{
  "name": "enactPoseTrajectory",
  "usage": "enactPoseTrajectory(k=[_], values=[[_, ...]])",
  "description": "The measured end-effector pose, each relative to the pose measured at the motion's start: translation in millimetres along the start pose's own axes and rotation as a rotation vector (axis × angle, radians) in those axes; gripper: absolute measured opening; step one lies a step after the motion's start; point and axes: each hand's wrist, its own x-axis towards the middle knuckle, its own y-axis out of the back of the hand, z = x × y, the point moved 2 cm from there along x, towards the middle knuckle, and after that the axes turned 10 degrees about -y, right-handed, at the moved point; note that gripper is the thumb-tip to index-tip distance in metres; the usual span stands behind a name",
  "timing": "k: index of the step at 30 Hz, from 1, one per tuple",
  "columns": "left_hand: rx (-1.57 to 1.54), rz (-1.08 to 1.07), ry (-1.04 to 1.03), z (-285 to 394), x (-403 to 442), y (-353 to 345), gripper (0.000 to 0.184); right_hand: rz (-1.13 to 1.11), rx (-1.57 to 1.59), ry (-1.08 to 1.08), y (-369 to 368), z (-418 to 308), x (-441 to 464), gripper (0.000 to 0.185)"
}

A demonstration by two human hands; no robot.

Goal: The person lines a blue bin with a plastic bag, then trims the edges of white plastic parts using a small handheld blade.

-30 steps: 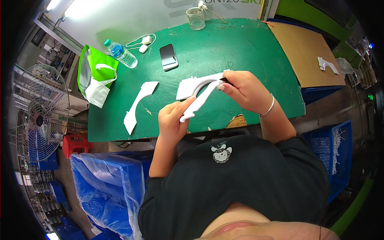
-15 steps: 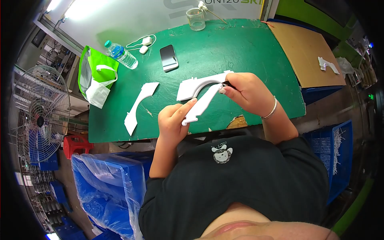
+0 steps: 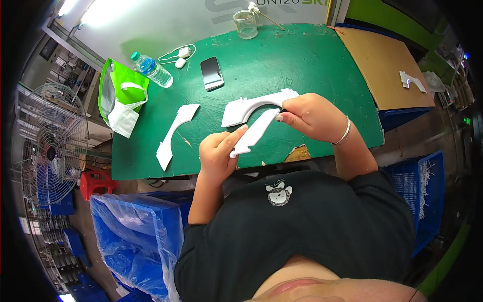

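Observation:
My left hand [image 3: 216, 153] is closed on the lower end of a white curved plastic part [image 3: 255, 133], held tilted above the front of the green table [image 3: 211, 113]. At the part's upper end, my right hand [image 3: 313, 118] is closed around a small dark tool, mostly hidden by the fingers; its thumb is by the part's edge. Behind the held part lies a second white arched plastic part [image 3: 239, 111], flat on the table and partly covered by my right hand. A third white part [image 3: 173, 132] rests to the left.
A phone [image 3: 212, 74], a water bottle [image 3: 156, 72], a white charger [image 3: 184, 52] and a glass [image 3: 245, 25] stand or lie farther back. At left are a green bag [image 3: 123, 80] and a plastic-lined blue bin [image 3: 136, 221]. A cardboard sheet [image 3: 382, 65] bears another white piece.
My right hand has moved slightly right and down, away from the held part's upper end. The left hand and the parts on the table have hardly moved.

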Motion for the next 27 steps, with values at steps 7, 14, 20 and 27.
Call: enactPoseTrajectory(k=[7,14,20,27], values=[[-0.023,0.114,0.125,-5.6,-5.4,-3.3,0.020,-0.031,0.057,-0.002,4.6,5.8,-4.3,0.040],[-1.302,0.761,0.381,-32.2,-11.4,8.6,0.041,-0.008,0.279,-0.169,-23.4,24.3,0.7,0.029],[-1.918,0.743,0.218,-38.2,2.5,-2.6,0.037,-0.287,0.772,-0.293,-89.0,29.2,5.8,0.021],[-0.971,0.878,0.880,-15.1,8.6,-29.9,0.053,-0.087,0.928,-0.379,-93.2,25.5,2.4,0.010]])
